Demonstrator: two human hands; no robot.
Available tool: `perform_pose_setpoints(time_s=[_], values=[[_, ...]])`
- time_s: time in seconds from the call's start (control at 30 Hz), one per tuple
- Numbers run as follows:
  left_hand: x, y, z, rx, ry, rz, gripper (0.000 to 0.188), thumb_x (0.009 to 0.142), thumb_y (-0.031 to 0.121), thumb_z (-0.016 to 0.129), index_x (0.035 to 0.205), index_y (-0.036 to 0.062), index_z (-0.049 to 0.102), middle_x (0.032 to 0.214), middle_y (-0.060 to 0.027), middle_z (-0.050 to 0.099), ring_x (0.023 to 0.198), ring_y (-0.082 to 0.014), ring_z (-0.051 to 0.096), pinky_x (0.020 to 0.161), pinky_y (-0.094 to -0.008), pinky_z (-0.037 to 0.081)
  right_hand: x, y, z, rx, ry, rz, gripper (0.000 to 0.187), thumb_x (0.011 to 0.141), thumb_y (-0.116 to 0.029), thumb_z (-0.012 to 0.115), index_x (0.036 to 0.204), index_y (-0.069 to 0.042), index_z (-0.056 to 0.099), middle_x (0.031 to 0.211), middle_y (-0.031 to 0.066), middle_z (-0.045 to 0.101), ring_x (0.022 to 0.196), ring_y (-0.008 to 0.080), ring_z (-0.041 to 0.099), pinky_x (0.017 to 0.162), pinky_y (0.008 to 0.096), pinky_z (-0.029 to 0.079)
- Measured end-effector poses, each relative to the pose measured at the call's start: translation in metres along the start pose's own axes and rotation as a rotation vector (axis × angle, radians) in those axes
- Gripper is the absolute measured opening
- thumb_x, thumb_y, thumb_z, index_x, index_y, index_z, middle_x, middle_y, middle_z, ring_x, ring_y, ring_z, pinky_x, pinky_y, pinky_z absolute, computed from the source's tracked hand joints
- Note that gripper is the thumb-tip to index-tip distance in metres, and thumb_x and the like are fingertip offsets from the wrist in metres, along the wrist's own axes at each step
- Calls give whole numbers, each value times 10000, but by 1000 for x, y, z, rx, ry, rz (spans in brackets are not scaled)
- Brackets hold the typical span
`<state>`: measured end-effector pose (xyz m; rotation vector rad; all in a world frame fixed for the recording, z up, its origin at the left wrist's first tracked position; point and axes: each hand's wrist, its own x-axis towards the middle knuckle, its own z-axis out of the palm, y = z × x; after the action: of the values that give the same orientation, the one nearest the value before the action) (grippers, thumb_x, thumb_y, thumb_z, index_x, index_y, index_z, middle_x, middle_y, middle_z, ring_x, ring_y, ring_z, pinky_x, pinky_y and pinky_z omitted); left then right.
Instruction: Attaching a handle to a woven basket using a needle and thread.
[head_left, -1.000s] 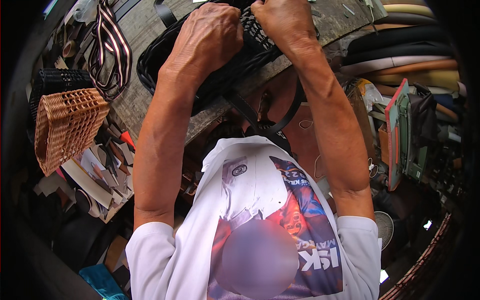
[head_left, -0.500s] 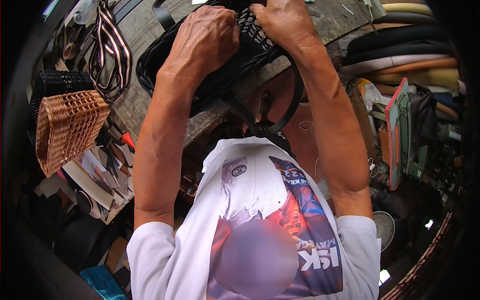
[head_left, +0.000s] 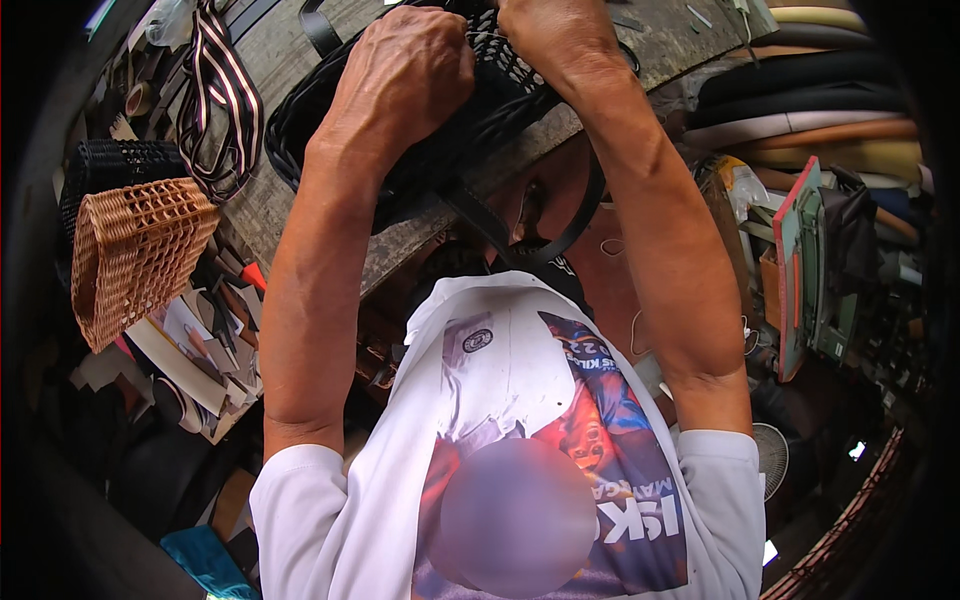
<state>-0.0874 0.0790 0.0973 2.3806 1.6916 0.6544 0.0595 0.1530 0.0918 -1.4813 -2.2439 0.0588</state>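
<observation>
A black woven bag (head_left: 290,122) lies on the worktable, its openwork side showing between my hands. Above it, my left hand (head_left: 408,75) is closed in a fist with the knuckles up; a thin pale strand shows beside its fingers, but what they grip is hidden. My right hand (head_left: 560,45) is bent over the bag's far right part, close to the left one. Its fingers curl in at the upper edge of the picture, and their hold cannot be made out. One black strap handle (head_left: 578,222) hangs in a loop over the table's near edge; another handle (head_left: 320,30) stands at the far left.
The worn wooden worktable (head_left: 255,215) carries a bundle of striped straps (head_left: 220,110) at left. A tan woven basket (head_left: 145,255) and material scraps (head_left: 190,365) lie left of it. Rolled sheets (head_left: 800,105) are stacked at right, near a red-edged board (head_left: 795,265) and a fan (head_left: 770,460).
Both hands have shifted slightly, the right one a little up and left, uncovering more of the bag's right rim. The bag has tilted or slid slightly.
</observation>
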Motion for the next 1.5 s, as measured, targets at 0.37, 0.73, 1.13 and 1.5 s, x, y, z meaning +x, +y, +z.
perform_pose_setpoints(time_s=[0.37,0.73,1.13,1.5], values=[[-8,17,-4,45,28,-59,157,897,106,556,799,-15,579,819,-203,605,850,-405,619,795,-472,501,-11,-16,-14,49,34,99,108,895,-47,540,952,-6,622,831,250,688,811,402,704,698,456,578],[-10,21,-2,139,36,-70,119,781,78,613,757,-19,678,842,-192,662,776,-368,694,716,-439,568,-5,-23,2,152,45,151,132,860,12,513,974,20,580,830,257,681,818,446,683,714,492,560],[-15,24,-5,105,21,-157,126,840,92,597,768,-10,618,813,-176,623,789,-361,669,727,-440,545,-13,-16,-6,421,80,114,184,789,-44,632,945,7,547,827,273,644,857,455,647,759,505,513],[-15,24,-6,43,37,-165,113,856,83,596,779,0,598,777,-159,594,761,-354,652,712,-443,533,-21,-19,-20,335,-35,2,293,715,-195,805,819,31,650,873,190,635,873,359,638,799,414,520]])
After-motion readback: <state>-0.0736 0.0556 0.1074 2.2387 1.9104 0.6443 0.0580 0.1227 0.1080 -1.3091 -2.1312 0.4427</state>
